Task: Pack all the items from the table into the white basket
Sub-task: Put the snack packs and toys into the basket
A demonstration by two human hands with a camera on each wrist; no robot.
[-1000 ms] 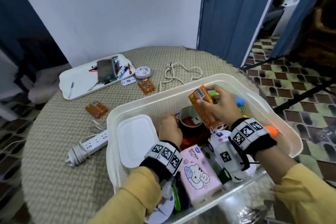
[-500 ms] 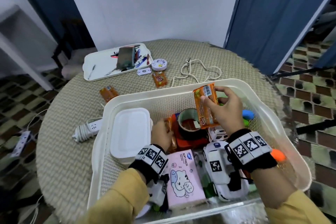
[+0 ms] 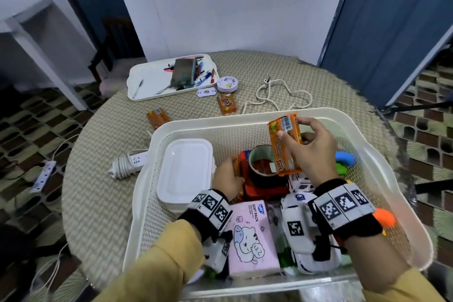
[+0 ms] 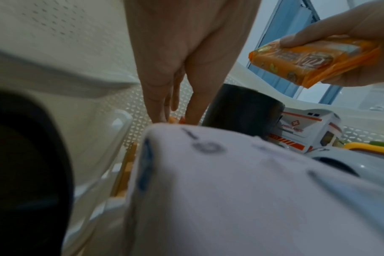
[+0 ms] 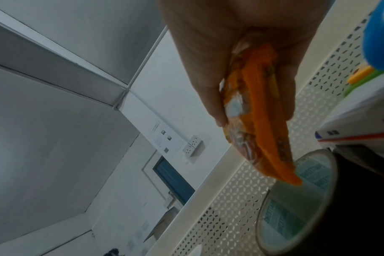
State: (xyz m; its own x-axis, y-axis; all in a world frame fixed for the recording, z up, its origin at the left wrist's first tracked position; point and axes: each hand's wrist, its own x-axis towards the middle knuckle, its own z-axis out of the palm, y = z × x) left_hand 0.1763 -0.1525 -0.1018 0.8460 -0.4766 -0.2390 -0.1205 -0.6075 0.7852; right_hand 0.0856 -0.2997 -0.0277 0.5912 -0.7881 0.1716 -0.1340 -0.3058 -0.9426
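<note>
The white basket [image 3: 220, 120] sits on the round woven table, and both hands are inside it. My right hand [image 3: 290, 130] grips an orange snack packet [image 3: 284, 154] upright above a tape roll [image 3: 262, 154]; in the right wrist view the packet [image 5: 267, 138] hangs over the roll [image 5: 296, 199]. My left hand [image 3: 230, 174] reaches down between the white lidded box [image 3: 186, 169] and the roll. Its fingertips [image 4: 162, 116] pinch a second orange packet [image 4: 173, 119] standing on edge, mostly hidden. Two more orange packets [image 3: 226, 103] [image 3: 158, 117] lie on the table.
On the table behind the basket lie a white tray [image 3: 147, 83] of pens, a round white case [image 3: 226, 83], a small white tag [image 3: 207, 92], a white cable [image 3: 277, 95] and a power strip [image 3: 130, 162]. A pink tissue pack [image 3: 252, 235] and a toy ambulance [image 4: 305, 129] fill the near end of the basket.
The head view has swung left and closer. My right hand keeps its packet over the tape roll, slightly more upright. My left hand stays low beside the white box.
</note>
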